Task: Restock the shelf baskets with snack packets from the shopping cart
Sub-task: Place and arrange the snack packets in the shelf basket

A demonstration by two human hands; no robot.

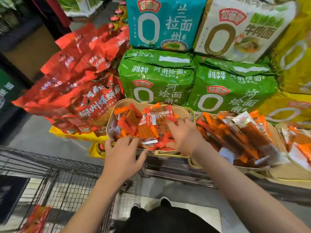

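Observation:
A beige shelf basket (121,103) in front of me is filled with small orange and red snack packets (148,130). My left hand (122,153) is at the basket's near rim, fingers spread and relaxed over the front packets. My right hand (183,135) reaches into the basket from the right, its fingers resting among the packets; I cannot see a packet gripped in it. A second basket (200,116) to the right holds longer orange packets (239,133). The wire shopping cart (55,175) is at lower left with one red packet (36,219) in it.
Large green noodle packs (156,78) stand right behind the baskets, with teal (161,22) and white (239,29) packs stacked above. Red bags (80,84) are piled to the left on yellow trays (74,136). A third basket (284,172) sits at far right.

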